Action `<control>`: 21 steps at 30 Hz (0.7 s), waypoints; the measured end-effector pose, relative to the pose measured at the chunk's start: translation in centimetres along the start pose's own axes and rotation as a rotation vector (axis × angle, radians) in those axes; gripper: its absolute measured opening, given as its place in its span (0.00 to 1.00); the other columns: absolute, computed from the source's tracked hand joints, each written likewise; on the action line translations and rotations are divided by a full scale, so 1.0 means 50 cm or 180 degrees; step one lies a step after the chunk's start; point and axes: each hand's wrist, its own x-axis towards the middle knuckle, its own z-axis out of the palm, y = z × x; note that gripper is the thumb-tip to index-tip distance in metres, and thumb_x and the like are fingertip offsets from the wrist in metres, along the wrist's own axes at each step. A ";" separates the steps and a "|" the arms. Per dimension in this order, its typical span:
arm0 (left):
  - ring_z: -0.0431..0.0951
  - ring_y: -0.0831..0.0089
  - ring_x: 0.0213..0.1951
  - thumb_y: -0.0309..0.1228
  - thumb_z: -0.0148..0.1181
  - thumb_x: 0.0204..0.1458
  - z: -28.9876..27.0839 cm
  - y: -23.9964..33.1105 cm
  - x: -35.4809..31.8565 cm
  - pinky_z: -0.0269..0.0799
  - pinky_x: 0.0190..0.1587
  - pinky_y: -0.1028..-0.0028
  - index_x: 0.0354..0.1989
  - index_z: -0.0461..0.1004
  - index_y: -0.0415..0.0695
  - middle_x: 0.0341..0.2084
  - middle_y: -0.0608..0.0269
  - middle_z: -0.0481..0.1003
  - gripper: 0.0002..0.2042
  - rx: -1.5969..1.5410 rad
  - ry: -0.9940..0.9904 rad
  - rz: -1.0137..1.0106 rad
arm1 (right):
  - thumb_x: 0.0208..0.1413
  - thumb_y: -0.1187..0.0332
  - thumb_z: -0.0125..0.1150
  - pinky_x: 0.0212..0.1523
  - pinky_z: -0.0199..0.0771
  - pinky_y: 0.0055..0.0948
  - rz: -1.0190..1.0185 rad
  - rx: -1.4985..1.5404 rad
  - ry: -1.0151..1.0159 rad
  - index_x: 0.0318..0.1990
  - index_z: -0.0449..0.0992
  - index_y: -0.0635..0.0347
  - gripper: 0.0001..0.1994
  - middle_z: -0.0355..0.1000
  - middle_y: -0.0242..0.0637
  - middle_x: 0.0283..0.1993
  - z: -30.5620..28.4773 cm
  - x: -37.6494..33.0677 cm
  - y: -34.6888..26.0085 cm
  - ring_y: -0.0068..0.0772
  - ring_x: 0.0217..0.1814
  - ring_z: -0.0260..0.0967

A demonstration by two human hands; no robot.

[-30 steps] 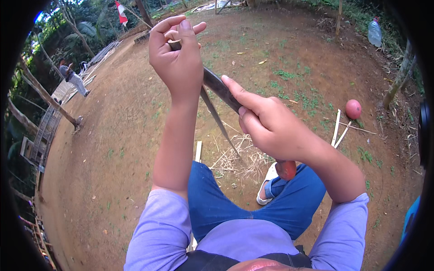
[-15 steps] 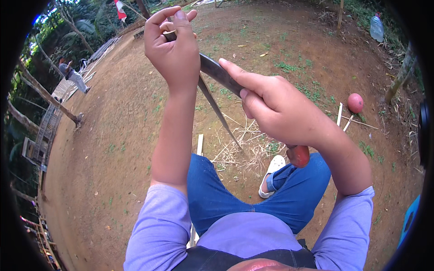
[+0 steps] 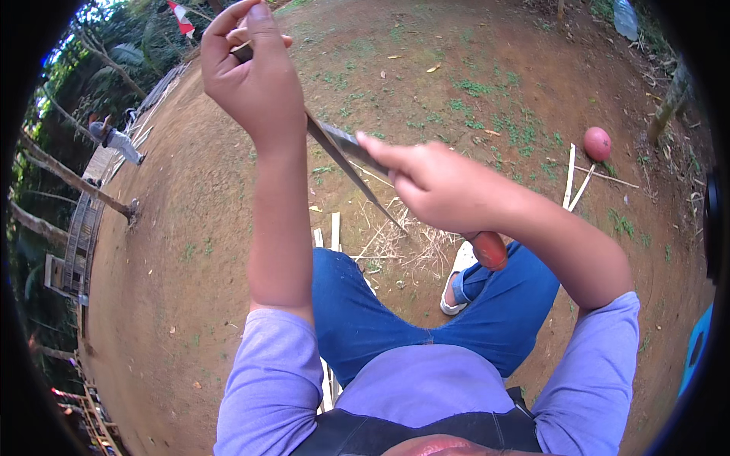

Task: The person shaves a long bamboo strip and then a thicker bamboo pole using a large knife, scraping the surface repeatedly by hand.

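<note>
My right hand is closed round the red handle of a long machete, its index finger stretched along the dark blade. The blade points up and to the left, toward my left wrist. Raised at the upper left, my left hand is closed with bent fingers on a long thin strip, perhaps bamboo. The strip slants down to the right beside the blade, its lower end over the ground between my knees. My left wrist hides where blade and strip meet. A dark end shows between my left fingers.
Shavings litter the dirt by my white shoe. Pale strips lie by my left knee, others near a pink ball. A person stands far left near trees. A plastic bottle is far right.
My left hand has moved up and left with the strip. My right hand and the machete have shifted slightly left, and less of the blade shows. The view has also shifted a little.
</note>
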 end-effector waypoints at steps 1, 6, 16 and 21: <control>0.76 0.84 0.29 0.31 0.62 0.60 0.005 -0.002 -0.001 0.69 0.33 0.85 0.44 0.76 0.37 0.38 0.53 0.82 0.10 0.0009 0.0022 -0.0015 | 0.58 0.72 0.44 0.36 0.72 0.44 -0.0053 -0.0144 0.0014 0.69 0.60 0.64 0.28 0.72 0.55 0.25 0.028 -0.011 0.058 0.51 0.28 0.74; 0.78 0.78 0.31 0.28 0.60 0.61 -0.011 -0.011 0.011 0.74 0.36 0.80 0.44 0.75 0.36 0.34 0.57 0.79 0.09 0.0140 0.0146 0.0115 | 0.59 0.72 0.44 0.37 0.72 0.45 0.0175 0.0312 -0.0057 0.70 0.59 0.64 0.29 0.71 0.56 0.25 0.026 -0.010 0.027 0.51 0.29 0.74; 0.81 0.74 0.39 0.31 0.59 0.62 -0.015 -0.005 0.008 0.66 0.37 0.81 0.48 0.76 0.39 0.31 0.67 0.75 0.11 0.0340 0.0236 -0.0012 | 0.59 0.74 0.45 0.32 0.70 0.43 0.0027 0.0281 0.0186 0.70 0.60 0.61 0.28 0.68 0.51 0.22 0.022 0.003 -0.008 0.47 0.24 0.70; 0.81 0.75 0.38 0.31 0.59 0.62 -0.036 -0.018 0.017 0.66 0.36 0.82 0.47 0.76 0.39 0.31 0.68 0.75 0.10 -0.0094 -0.0091 0.0084 | 0.58 0.73 0.46 0.37 0.72 0.48 0.0075 0.0183 0.0072 0.69 0.61 0.63 0.28 0.72 0.57 0.26 -0.009 0.010 -0.049 0.56 0.30 0.75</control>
